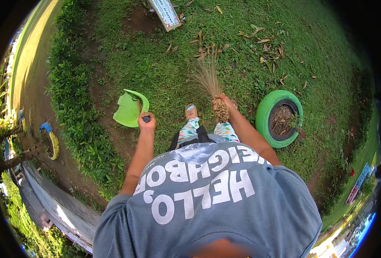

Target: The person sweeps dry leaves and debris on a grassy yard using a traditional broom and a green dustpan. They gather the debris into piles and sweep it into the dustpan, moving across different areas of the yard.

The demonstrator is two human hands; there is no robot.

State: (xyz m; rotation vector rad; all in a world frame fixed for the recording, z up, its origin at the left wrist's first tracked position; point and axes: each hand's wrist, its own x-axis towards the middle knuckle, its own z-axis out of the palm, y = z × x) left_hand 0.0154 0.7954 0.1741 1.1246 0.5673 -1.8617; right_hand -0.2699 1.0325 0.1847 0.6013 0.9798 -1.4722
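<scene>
One broom (211, 81) clasped inside right fingers (224, 99).

The dustpan (127, 112) looks like smooth plastic, the broom (208, 76) rough, dry plant fibre, the tyre (264, 115) smooth painted rubber, the shirt (224, 217) matt cloth.

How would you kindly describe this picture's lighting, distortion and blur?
Head view, overall: fisheye distortion, with the hedge looking curved; head view, middle: soft shade over the grass, the left hand, right hand and dustpan fairly sharp, thin tips of the broom hard to make out; head view, far left: a bright sunlit strip; head view, bottom edge: a smeared patch beside the shirt.
</scene>
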